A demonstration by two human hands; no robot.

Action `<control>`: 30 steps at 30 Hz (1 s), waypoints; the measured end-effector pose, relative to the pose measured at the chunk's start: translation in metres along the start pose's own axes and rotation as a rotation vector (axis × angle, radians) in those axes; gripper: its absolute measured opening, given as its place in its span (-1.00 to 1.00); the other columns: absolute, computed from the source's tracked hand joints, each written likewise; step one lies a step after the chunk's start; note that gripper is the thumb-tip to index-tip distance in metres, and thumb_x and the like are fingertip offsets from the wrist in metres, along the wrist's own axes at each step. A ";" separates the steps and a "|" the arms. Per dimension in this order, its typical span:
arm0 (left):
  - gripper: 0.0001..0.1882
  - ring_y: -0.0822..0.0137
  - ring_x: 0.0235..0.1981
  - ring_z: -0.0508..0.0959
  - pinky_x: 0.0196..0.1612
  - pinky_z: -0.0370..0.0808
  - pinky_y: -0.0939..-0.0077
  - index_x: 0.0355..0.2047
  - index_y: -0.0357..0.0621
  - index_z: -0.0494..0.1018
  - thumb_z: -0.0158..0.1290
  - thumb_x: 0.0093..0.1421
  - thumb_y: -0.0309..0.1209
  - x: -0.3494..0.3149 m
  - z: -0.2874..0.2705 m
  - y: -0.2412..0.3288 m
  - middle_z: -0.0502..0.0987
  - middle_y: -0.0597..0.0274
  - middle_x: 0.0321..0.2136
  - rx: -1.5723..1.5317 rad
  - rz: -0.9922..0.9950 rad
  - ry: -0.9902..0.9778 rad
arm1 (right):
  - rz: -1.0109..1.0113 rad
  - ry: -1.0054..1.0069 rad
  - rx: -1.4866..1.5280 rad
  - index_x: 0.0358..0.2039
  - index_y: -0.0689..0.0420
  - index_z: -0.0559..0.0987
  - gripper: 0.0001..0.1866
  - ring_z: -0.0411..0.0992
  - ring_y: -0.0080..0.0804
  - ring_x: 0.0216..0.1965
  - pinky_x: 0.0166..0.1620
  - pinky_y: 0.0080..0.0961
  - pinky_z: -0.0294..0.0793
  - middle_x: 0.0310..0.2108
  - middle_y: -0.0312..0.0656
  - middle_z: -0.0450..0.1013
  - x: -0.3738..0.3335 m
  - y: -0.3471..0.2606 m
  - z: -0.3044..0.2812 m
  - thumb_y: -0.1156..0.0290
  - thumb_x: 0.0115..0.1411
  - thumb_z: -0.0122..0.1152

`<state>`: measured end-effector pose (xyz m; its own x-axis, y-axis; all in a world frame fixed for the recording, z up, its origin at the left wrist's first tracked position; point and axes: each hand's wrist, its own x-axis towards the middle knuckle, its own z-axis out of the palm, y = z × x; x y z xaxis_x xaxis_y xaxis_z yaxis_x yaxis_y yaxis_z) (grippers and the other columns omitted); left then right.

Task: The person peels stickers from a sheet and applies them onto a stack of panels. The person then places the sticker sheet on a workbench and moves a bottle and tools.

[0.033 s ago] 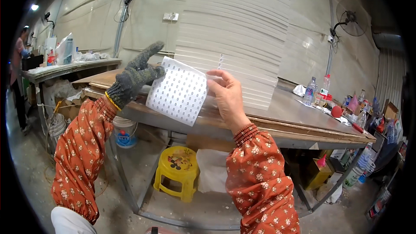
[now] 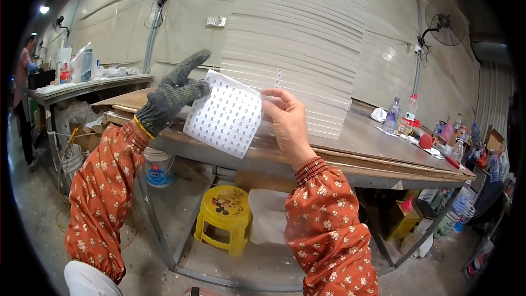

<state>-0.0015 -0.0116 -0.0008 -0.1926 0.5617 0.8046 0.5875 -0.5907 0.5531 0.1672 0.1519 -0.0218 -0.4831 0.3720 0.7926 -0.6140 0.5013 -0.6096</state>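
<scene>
A white sheet of small printed stickers hangs tilted in front of the table's near edge. My left hand, in a dark grey knit glove, grips its upper left edge. The thumb lies over the front, the index finger points up and away, and the other fingers are partly hidden. My bare right hand pinches the sheet's upper right corner between thumb and index finger. Behind it rises a tall stack of white panels, several of them with a small sticker on the edge.
The stack stands on a metal-topped table. Bottles and a red ball-shaped thing are at its right end. Below are a yellow stool and a white bucket. A person stands far left.
My left hand and the upper left corner of the sheet have shifted very slightly up and to the right. My right hand looks almost still.
</scene>
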 end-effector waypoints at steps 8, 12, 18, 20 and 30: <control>-0.48 0.41 -0.02 0.36 0.04 0.32 0.54 0.08 -0.18 0.23 0.02 0.07 -0.56 0.015 0.020 0.013 0.34 0.15 0.03 -0.026 0.116 -0.166 | -0.079 0.119 -0.051 -0.18 0.23 0.46 -0.76 0.33 -0.66 -0.46 -0.35 -0.69 0.35 -0.45 -0.28 0.43 -0.005 -0.010 0.007 0.54 0.11 0.00; -0.51 0.42 -0.03 0.37 0.03 0.32 0.53 0.05 -0.20 0.27 0.02 0.06 -0.55 0.000 0.002 -0.009 0.36 0.17 0.01 -0.050 0.220 -0.162 | -0.100 0.145 -0.035 -0.18 0.23 0.46 -0.76 0.29 -0.70 -0.49 -0.42 -0.73 0.32 -0.48 -0.32 0.40 -0.012 0.003 0.038 0.58 0.10 -0.01; -0.56 0.41 -0.02 0.37 0.04 0.31 0.53 0.02 -0.21 0.31 0.01 0.08 -0.54 -0.003 0.002 0.003 0.38 0.17 -0.01 -0.167 0.122 -0.127 | -0.086 0.070 -0.026 -0.12 0.24 0.46 -0.68 0.33 -0.70 -0.48 -0.39 -0.76 0.37 -0.46 -0.31 0.42 -0.013 -0.020 0.035 0.61 0.07 0.01; -0.56 0.39 -0.02 0.37 0.05 0.31 0.52 0.02 -0.19 0.31 0.01 0.09 -0.52 -0.003 -0.003 0.005 0.38 0.19 -0.01 -0.038 0.161 -0.138 | -0.066 0.000 -0.014 -0.10 0.24 0.46 -0.65 0.38 -0.68 -0.44 -0.33 -0.75 0.41 -0.42 -0.26 0.45 -0.012 -0.022 0.039 0.62 0.05 0.04; -0.58 0.39 -0.15 0.48 -0.12 0.46 0.53 -0.05 -0.10 0.40 0.08 0.03 -0.43 -0.008 0.003 0.002 0.45 0.18 -0.09 0.051 0.120 -0.190 | -0.009 -0.156 0.052 -0.13 0.25 0.47 -0.61 0.42 -0.58 -0.37 -0.29 -0.71 0.46 -0.34 -0.18 0.47 -0.013 -0.022 0.032 0.68 -0.04 0.13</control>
<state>0.0039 -0.0152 -0.0064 0.0292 0.5912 0.8060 0.6371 -0.6323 0.4407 0.1676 0.1108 -0.0193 -0.5662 0.2397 0.7887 -0.6482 0.4615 -0.6056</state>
